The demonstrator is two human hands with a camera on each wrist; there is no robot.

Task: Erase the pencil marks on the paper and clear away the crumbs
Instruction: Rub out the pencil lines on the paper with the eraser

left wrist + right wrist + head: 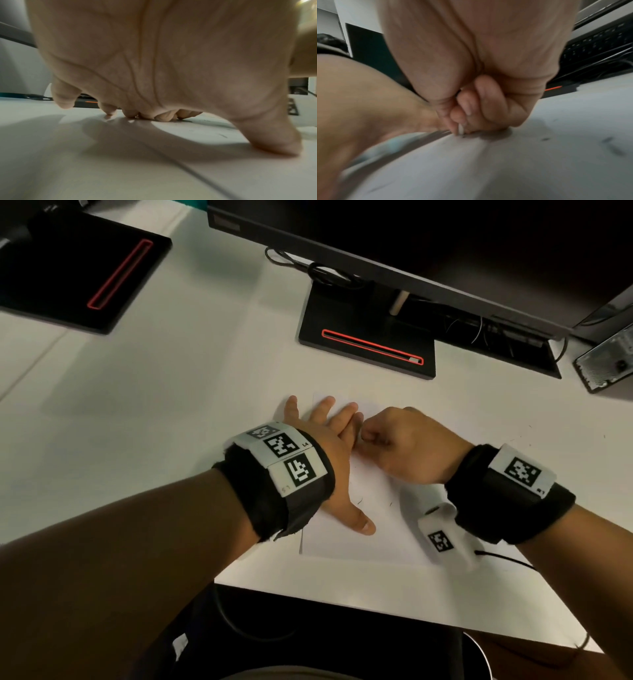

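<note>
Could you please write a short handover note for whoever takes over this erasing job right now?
Left hand: open, fingers spread flat, pressing the white sheet of paper down on the white desk.
Right hand: fingers curled, pinching a small white eraser whose tip meets the paper beside the left fingertips.
Done: cannot tell how much has been rubbed out.
Left: faint pencil marks still show on the paper, and dark eraser crumbs lie on the sheet and on the desk to its right. Finish erasing, then clear away the crumbs.
</note>
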